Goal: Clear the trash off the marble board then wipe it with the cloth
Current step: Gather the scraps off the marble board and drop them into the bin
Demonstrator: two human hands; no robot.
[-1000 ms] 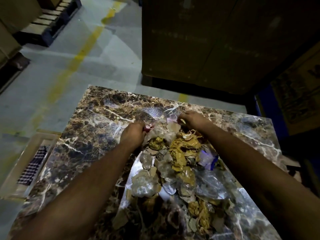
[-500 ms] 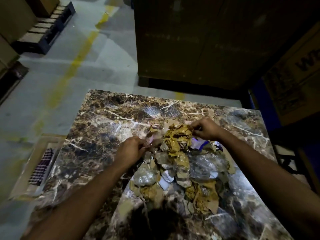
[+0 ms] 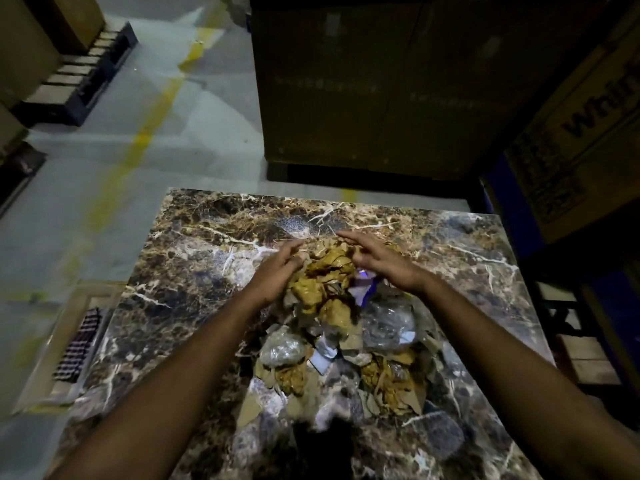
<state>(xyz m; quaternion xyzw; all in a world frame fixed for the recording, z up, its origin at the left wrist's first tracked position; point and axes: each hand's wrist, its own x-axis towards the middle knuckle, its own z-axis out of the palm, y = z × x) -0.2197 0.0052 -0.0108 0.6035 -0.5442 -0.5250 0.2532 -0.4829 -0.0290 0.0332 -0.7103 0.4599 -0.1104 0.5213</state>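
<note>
Far L on the floor: a flat tray [image 3: 45, 344] w/ a dark checked cloth [image 3: 78, 344] lying in it, just beside the slab's L edge. The marble [image 3: 194, 271] is glossy brown w/ white veins and pale grey patches, rectangular, reflections on the near part. My L hand [image 3: 277, 271] is flat, fingers straight and close together, tips pointing up-right, resting against the L side of the trash [image 3: 332, 320] – gripping nothing. The pile runs down the slab's middle toward me: crumpled yellow-brown paper on top, wrinkly and matte; below that balled clear plastic, shiny; small white scraps and torn card bits, flat w/ ragged edges; a purple-blue bit near my R wrist. My R hand [image 3: 377, 261] is also flat, fingers stretched out together, palm facing L, cupping the pile's far R side – nothing held. Both hands bracket the pile's far end, tips nearly meeting. Behind: a big dark carton [image 3: 374, 81]; far R a printed carton [image 3: 571, 133].
</note>
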